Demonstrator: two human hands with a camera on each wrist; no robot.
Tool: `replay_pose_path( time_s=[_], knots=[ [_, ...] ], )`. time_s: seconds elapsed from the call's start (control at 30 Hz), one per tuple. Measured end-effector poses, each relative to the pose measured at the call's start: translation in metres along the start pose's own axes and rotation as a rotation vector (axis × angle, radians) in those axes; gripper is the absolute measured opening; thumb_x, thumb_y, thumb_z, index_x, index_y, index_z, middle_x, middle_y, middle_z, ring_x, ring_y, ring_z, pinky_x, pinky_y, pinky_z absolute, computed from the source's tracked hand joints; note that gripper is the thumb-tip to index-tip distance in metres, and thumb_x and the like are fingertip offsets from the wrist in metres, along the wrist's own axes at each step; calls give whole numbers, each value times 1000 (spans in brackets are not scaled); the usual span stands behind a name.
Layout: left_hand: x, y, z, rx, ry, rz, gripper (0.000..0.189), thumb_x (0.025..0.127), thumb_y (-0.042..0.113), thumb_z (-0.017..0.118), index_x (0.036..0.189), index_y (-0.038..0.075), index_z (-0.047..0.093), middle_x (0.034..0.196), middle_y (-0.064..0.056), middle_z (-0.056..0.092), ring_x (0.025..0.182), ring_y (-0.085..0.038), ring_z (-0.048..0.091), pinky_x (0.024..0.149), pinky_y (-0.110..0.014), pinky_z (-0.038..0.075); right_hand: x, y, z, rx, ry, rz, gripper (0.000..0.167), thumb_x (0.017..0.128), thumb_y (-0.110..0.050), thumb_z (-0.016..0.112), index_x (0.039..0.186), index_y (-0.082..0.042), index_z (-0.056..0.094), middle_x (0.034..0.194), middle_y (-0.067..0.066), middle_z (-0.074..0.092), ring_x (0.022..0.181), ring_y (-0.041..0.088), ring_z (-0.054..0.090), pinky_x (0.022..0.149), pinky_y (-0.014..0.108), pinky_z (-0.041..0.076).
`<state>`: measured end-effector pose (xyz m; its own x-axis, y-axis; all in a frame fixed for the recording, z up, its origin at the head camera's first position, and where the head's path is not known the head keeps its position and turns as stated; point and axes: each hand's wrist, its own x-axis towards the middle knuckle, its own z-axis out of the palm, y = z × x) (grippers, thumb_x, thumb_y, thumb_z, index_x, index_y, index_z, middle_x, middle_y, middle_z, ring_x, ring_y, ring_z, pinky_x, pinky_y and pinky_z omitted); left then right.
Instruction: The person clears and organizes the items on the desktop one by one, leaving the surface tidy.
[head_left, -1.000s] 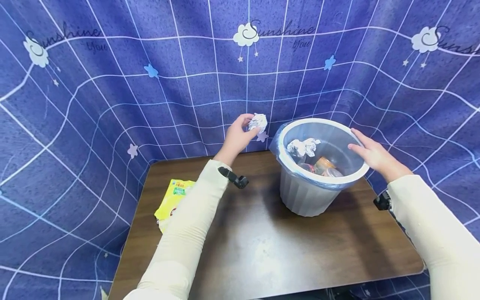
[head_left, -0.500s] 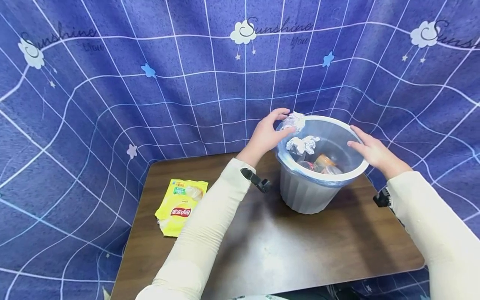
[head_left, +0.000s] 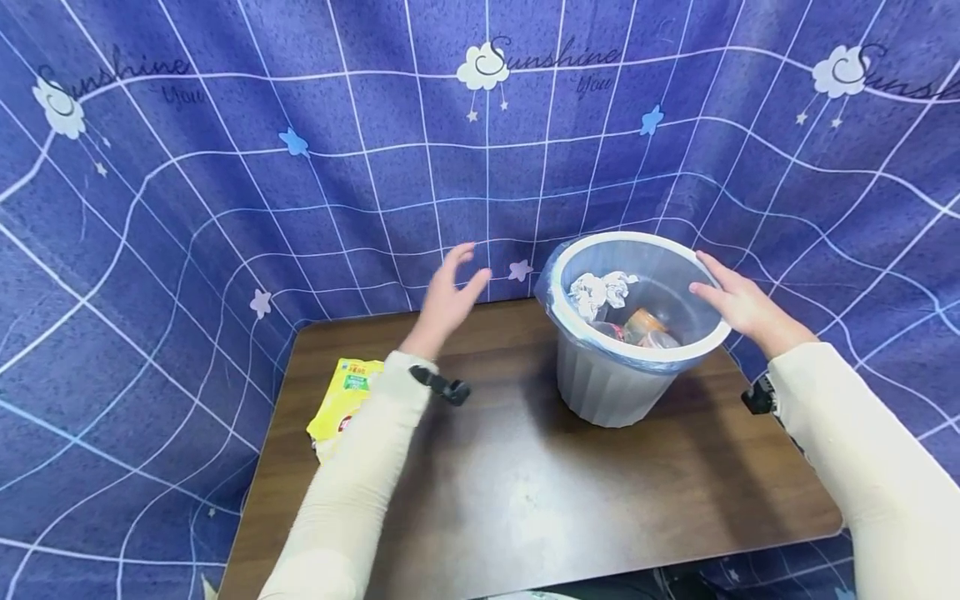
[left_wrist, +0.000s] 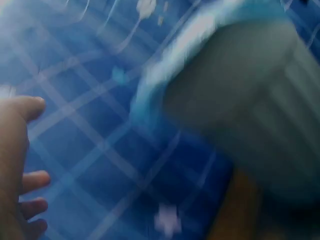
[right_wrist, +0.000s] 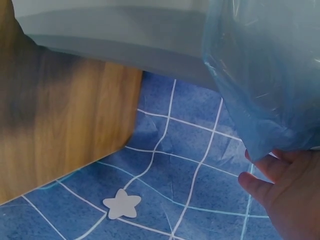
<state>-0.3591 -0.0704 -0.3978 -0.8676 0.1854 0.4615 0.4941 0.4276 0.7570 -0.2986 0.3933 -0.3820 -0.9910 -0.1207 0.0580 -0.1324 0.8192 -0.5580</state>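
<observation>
A grey ribbed trash can (head_left: 611, 392) with a white rim stands on the table, lined with a translucent blue bag (right_wrist: 270, 75). White crumpled paper (head_left: 600, 290) lies inside it, above some clear and orange-brown packaging (head_left: 647, 327). My left hand (head_left: 445, 304) hovers left of the can, fingers spread and holding nothing. Blurred, the same hand (left_wrist: 17, 170) shows at the left edge of the left wrist view, apart from the can. My right hand (head_left: 750, 308) holds the can's right rim, its thumb over the edge and other fingers outside against the bag.
A yellow Lay's chip bag (head_left: 341, 408) lies at the table's left, partly covered by my left sleeve. The brown wooden table (head_left: 525, 508) has a blue patterned curtain (head_left: 390, 125) behind and at its sides.
My left hand carried a crumpled white paper ball right to the can, let it go inside, and moved back left without it. My right hand has stayed at the rim.
</observation>
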Motion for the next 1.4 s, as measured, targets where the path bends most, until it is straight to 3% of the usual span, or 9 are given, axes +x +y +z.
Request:
replay_pose_path(
  time_s=[0.13, 0.23, 0.43, 0.6, 0.83, 1.07, 1.13, 1.27, 1.4],
  knots=[
    [-39, -68, -37, 63, 27, -29, 53, 97, 29, 68, 144, 10, 52, 139, -19, 59, 134, -32, 51, 115, -48, 33, 3, -1, 3, -6, -5, 5, 72, 107, -42, 42, 163, -10, 9, 164, 27, 14, 146, 54, 16, 118, 65, 15],
    [-73, -113, -63, 111, 30, -96, 55, 96, 26, 70, 144, 8, 52, 138, -22, 58, 132, -37, 50, 113, -52, 34, 4, -2, 2, -6, -5, -1, 72, 107, -42, 41, 163, -10, 8, 163, 28, 14, 146, 55, 17, 118, 65, 15],
    [-140, -184, -110, 183, 75, -359, 65, 94, 30, 72, 149, 9, 45, 145, -24, 49, 135, -43, 43, 113, -58, 31, 2, 0, -1, -17, -2, 3, 71, 107, -38, 41, 162, -10, 8, 162, 29, 15, 145, 56, 17, 117, 66, 16],
    [-179, -228, -128, 239, 64, -550, 74, 94, 34, 72, 155, 11, 37, 149, -27, 42, 135, -45, 40, 111, -61, 32, 1, 2, -2, -15, -2, 12, 71, 107, -40, 41, 163, -12, 8, 163, 29, 14, 145, 56, 17, 117, 66, 15],
    [-201, -253, -128, 186, 92, -694, 86, 91, 32, 76, 159, 11, 28, 149, -27, 42, 128, -42, 44, 108, -57, 36, 0, 0, 0, 4, -13, 19, 72, 107, -42, 41, 163, -12, 7, 163, 28, 12, 146, 56, 16, 117, 67, 15],
    [-221, -256, -123, 455, 55, -743, 89, 83, 30, 79, 155, 7, 32, 139, -33, 45, 124, -52, 36, 100, -64, 30, 0, 0, 3, 2, 2, 8, 73, 106, -43, 42, 163, -11, 9, 163, 28, 14, 146, 55, 17, 117, 65, 15],
    [-224, -254, -124, 495, 51, -771, 88, 83, 29, 78, 155, 7, 32, 137, -34, 44, 123, -53, 35, 99, -65, 31, 1, 1, 3, 5, 4, 5, 72, 106, -42, 42, 163, -11, 9, 163, 28, 15, 145, 55, 17, 117, 65, 16],
    [-225, -253, -125, 403, 86, -783, 75, 88, 18, 71, 153, 4, 36, 139, -33, 49, 120, -49, 47, 99, -60, 39, 1, 1, 2, 12, 6, 7, 72, 106, -42, 42, 163, -12, 9, 163, 28, 15, 145, 55, 18, 117, 65, 16],
    [-220, -253, -124, 183, 107, -781, 63, 94, 9, 64, 151, 4, 40, 134, -29, 55, 106, -36, 59, 84, -45, 53, 1, 3, 2, 10, 7, 13, 71, 106, -42, 42, 163, -13, 9, 163, 29, 15, 145, 56, 18, 117, 66, 17]
  ],
)
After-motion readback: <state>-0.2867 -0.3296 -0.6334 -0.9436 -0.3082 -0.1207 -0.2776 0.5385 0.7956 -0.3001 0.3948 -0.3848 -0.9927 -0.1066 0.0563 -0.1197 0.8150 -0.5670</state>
